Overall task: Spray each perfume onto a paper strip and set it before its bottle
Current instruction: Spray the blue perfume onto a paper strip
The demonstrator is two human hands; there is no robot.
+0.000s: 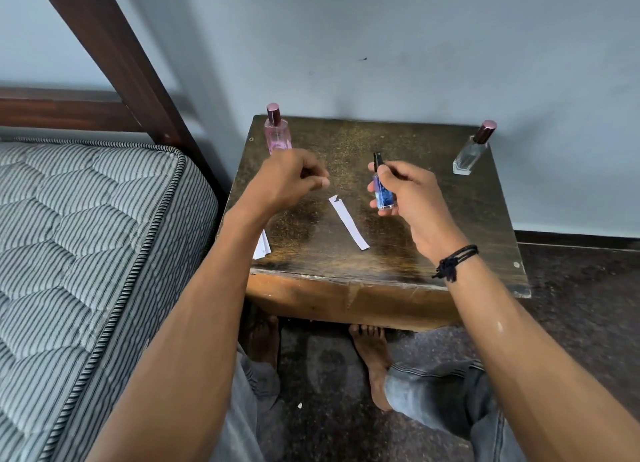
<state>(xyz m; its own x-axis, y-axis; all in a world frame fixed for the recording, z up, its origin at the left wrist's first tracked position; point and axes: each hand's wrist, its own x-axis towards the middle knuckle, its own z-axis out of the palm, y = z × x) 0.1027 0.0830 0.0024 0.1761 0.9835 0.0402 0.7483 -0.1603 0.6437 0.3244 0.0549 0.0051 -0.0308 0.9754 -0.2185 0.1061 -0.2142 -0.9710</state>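
Note:
My right hand grips a small blue perfume bottle with a black sprayer, held upright above the middle of the dark wooden table. A white paper strip lies flat on the table just left of that bottle. My left hand hovers above the table's left part with fingers curled and nothing in them. A pink bottle stands at the back left corner. A clear bottle with a dark pink cap stands at the back right. More white strips peek out under my left forearm.
A striped mattress on a dark wooden bed frame lies close to the table's left side. A pale wall rises right behind the table. My bare feet and jeans sit on the dark floor below the table's front edge.

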